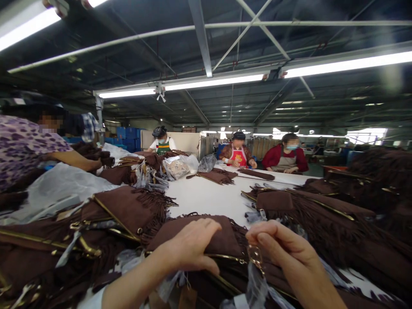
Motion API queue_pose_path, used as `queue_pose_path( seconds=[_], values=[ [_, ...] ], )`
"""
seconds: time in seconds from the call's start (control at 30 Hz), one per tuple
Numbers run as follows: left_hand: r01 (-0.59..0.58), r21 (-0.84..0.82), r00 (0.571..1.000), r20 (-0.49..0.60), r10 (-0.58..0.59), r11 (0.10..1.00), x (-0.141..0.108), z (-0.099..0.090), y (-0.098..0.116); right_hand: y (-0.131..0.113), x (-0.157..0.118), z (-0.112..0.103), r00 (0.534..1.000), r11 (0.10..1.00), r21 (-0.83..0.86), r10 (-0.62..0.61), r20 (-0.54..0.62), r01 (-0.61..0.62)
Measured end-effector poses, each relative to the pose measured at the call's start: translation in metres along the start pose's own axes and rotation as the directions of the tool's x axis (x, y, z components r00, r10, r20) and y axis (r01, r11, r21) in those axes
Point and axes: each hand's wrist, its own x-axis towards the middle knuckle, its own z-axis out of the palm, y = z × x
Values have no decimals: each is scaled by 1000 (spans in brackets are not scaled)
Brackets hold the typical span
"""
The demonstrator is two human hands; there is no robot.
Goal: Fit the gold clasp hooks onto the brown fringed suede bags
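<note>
Two bare hands extend from the lower edge over a brown bag. The left hand (195, 244) is spread loosely, fingers straight and close together, thumb well apart, with nothing in its grasp; whether its palm touches the bag cannot be told. The right hand (285, 251) has thumb and fingertips pinched together on a small metal clasp.

Overhead is a dark roof (128, 64) with white beams and lit tube lamps (219, 82). Below stretches a white table (196, 195), heaped at both sides with brown fringed bags: a left heap (120, 208) with gold zips and a larger right heap (347, 223). Four other people are around the table: one in a purple patterned top (32, 133) at the far left, and at the far side one in a green apron (163, 146), one in a red apron (238, 158) and one with dark red sleeves (301, 159).

The brown bag (231, 240) lies nearest, in the middle, between and beneath the hands, a gold zip (230, 258) along its near edge. Crumpled clear plastic (255, 285) hangs just below the right fingertips. Smallest is the metal clasp (255, 254), gold-coloured, in that pinch.
</note>
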Motion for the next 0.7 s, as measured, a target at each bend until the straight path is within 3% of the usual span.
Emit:
queue_pose_path(
  seconds=[0.1, 0.17, 0.2, 0.33, 0.47, 0.57, 0.7],
  values=[
    [41, 183, 991, 119, -63, 982, 3, 14, -31, -2, -2, -6, 970, 976, 136, 139, 199, -168],
    [69, 205, 991, 98, -90, 976, 10, 12, -39, -2, 0, 1, 919, 974, 61, 183, 350, -218],
    [82, 213, 992, 71, -100, 974, 14, 7, -39, 0, 1, 6, 906, 983, -18, 173, 387, -180],
    [108, 280, 994, -3, -111, 954, 27, -14, -27, 21, 5, 30, 920, 921, -387, 111, 375, 46],
    [96, 349, 995, -28, -92, 932, 33, -20, -22, 46, 1, 43, 886, 701, -713, 338, 316, -13],
    [86, 400, 996, -32, -80, 913, 39, -16, -27, 52, -3, 46, 872, 625, -780, 403, 276, -42],
    [53, 480, 998, -55, -30, 875, 45, -9, -33, 43, 0, 47, 871, 643, -765, 399, 287, -43]
  ],
)
